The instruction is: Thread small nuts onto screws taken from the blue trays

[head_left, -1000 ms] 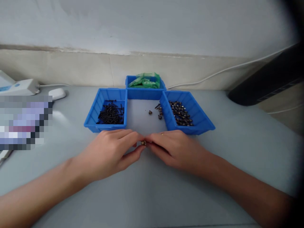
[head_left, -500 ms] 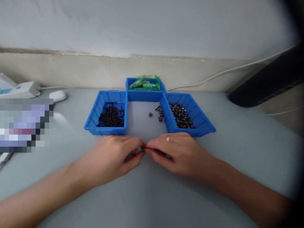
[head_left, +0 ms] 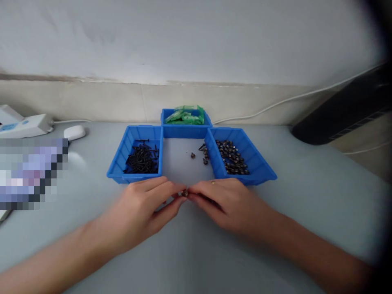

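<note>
Small metal piece (head_left: 184,193) is held between both hands, low over the surface (head_left: 196,253), near side of the bins. Left hand (head_left: 147,204): grip closed on the piece, thumb and fingertip. Right hand (head_left: 229,202): grip pinched on its other side; ring (head_left: 213,182) worn. Piece's shape mostly covered by fingers.

Just beyond the hands, the way is flanked by the left blue bin (head_left: 118,157), stocked with black screws (head_left: 141,160), and the right blue bin (head_left: 260,161), stocked with shiny metal parts (head_left: 234,157). Gap between is closed off behind by the rear blue bin (head_left: 186,131), filled with green packets (head_left: 185,117). Loose parts (head_left: 205,161) are left beside the right bin's inner wall; one single part (head_left: 192,155) is set apart.

Far left: white case (head_left: 74,132), power strip (head_left: 27,125), pixelated item (head_left: 30,175). Far right: black cylinder (head_left: 343,106), tilted; white cable (head_left: 269,106) is run along the wall.
</note>
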A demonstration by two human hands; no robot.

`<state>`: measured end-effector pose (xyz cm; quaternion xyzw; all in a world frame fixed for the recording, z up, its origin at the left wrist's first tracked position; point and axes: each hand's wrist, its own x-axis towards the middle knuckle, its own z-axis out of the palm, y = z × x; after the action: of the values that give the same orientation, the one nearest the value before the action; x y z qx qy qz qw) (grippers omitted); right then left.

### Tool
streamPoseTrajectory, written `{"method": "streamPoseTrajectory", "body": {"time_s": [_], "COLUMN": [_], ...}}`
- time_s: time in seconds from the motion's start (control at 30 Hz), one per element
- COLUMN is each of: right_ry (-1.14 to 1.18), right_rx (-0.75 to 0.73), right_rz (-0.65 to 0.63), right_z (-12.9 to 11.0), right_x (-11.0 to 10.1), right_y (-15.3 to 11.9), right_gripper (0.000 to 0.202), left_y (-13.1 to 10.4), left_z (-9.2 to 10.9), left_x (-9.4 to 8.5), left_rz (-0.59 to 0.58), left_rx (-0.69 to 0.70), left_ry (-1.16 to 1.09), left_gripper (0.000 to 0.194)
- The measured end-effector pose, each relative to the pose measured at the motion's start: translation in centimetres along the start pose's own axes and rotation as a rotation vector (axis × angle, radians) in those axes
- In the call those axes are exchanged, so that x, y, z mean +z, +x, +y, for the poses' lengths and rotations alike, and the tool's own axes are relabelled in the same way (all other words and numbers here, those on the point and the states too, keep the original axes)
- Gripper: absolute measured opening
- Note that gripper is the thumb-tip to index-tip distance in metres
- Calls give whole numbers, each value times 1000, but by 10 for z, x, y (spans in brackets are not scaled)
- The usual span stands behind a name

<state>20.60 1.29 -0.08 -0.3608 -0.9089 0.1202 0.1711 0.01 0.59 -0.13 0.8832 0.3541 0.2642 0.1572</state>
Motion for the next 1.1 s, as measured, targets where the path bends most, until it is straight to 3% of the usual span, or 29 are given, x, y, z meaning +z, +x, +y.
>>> {"method": "streamPoseTrajectory", "body": {"time_s": [0.33,0.5,0.73,0.9,1.1], "right_ry": [-83,-46,110,226,318], "right_rx": [-75,-80,86,151,152], "right_rz": [-2,-24,-144,-117,-138], "right_z": [-7,-8,-9,-6,-5], "right_x": [-10,-9,-4,-8,-7], "right_y": [-4,-5,-4,0,3], "right_gripper": [26,29,11,8,8], "left_y": [-1,1,1,1,0], "left_z": [3,3,0,-3,1], "left_x": [-1,-1,2,-2,-1], "left_rz": [17,16,8,1,-30], "left_rx": [125,188,191,208,-6], "left_ry": [75,124,85,113,-80], "left_gripper": [5,15,17,20,15]}}
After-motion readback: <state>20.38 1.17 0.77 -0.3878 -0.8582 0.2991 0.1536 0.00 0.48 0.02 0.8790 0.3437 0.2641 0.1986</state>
